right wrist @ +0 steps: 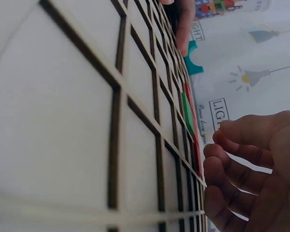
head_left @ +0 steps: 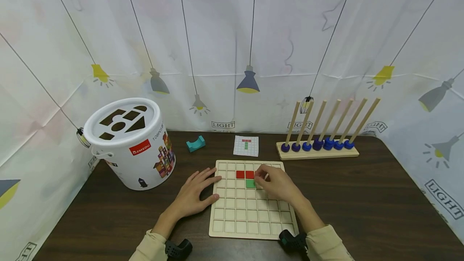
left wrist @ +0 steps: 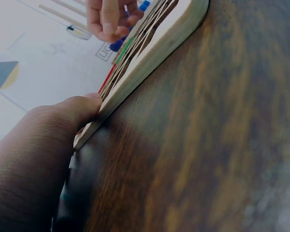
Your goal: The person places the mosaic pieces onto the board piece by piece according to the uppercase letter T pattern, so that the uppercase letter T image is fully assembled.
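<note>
Right hand [head_left: 277,183] curled over a pale wooden grid board [head_left: 235,214]

Thumb and fingertips sit close together beside flat red square tiles [head_left: 240,175]; whether they pinch anything, I cannot tell. A flat green square tile [head_left: 250,183] lies in the adjoining row. The left hand [head_left: 193,194] touches the board's left edge, fingers spread.
</note>
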The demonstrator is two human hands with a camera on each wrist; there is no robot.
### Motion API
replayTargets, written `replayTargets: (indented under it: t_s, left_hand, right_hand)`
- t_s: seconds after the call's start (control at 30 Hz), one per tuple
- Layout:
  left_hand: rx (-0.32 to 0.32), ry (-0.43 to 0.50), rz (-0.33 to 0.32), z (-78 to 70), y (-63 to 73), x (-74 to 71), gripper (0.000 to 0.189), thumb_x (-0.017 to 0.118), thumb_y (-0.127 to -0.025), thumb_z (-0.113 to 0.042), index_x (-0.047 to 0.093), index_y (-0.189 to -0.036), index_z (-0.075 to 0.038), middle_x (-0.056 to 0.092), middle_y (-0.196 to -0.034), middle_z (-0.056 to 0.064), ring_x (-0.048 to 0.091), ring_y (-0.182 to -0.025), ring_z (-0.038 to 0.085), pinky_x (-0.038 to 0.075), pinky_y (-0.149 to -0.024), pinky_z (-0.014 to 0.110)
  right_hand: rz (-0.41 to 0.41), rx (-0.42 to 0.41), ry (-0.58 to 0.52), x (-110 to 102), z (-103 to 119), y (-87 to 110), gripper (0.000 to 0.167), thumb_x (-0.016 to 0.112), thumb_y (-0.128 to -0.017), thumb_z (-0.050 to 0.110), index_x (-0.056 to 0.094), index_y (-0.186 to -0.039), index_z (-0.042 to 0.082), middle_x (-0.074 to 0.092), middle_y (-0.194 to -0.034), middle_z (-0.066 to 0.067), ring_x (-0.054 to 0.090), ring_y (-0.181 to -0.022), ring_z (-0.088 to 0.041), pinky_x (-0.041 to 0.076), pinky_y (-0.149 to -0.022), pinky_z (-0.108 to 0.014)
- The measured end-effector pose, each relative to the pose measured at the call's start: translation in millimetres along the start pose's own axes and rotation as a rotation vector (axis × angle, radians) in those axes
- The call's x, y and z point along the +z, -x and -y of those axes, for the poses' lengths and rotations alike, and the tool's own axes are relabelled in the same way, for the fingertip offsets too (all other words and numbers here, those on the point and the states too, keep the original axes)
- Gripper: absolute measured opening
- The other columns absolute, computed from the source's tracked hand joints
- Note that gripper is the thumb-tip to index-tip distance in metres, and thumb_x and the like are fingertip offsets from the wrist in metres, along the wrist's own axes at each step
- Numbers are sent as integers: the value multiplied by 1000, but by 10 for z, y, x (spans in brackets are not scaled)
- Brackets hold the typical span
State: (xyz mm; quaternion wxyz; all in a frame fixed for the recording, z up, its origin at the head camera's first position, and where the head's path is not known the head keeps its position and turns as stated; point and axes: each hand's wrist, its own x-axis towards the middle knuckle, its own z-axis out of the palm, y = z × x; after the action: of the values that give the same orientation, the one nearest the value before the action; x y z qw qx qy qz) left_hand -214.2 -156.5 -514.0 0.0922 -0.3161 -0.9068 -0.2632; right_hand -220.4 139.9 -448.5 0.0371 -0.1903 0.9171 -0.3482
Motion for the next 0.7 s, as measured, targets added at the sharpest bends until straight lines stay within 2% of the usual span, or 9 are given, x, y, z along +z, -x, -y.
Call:
replayTargets:
  t_s: [0.37, 0.53, 0.7]
  left_hand:
    - [-14, -12, 21, 16, -7, 4, 53, 56, -91, -49, 49, -139, -28, 37, -152, 3, 32, -141, 28, 22, -114, 57]
    - [-18, -19, 21, 14, -6, 3, 53, 55, -91, -50, 49, -139, -28, 36, -152, 2, 31, -142, 26, 22, -114, 57]
    - [-21, -9, 27, -4, -8, -10, 53, 55, -91, -50, 49, -139, -28, 36, -152, 3, 31, -142, 27, 22, -114, 57]
  right_hand:
    - [15, 34, 38, -273, -186, 212, 12, 59, -94, 22, 64, -99, 12, 64, -84, 1, 55, -70, -10, 45, -57, -22]
    - [21, 30, 36, -364, -321, 356, 11, 60, -93, 20, 63, -99, 11, 64, -81, 0, 50, -61, -7, 43, -53, -21]
    - [35, 39, 30, -450, -434, 477, 13, 59, -94, 22, 63, -99, 12, 65, -82, 1, 51, -64, -5, 44, -55, -21]
